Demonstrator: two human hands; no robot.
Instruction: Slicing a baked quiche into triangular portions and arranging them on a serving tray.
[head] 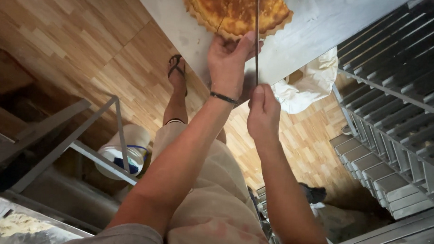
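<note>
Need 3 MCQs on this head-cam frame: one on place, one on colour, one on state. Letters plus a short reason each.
1. Where does the round golden-brown tart with the fluted edge lie?
A. on the wooden floor
B. on the pale grey worktop
C. in the white plastic bucket

2. What colour is the thin band on the left wrist?
A. black
B. red
C. yellow

3. How does the long thin metal blade stand?
A. lying flat on the floor
B. sheathed
C. across the tart, its near end gripped by the right hand

Key: 1 B, the tart rests on the worktop; 2 A, the band is dark; 3 C, the blade crosses the crust while the left hand touches the tart's edge.
</note>
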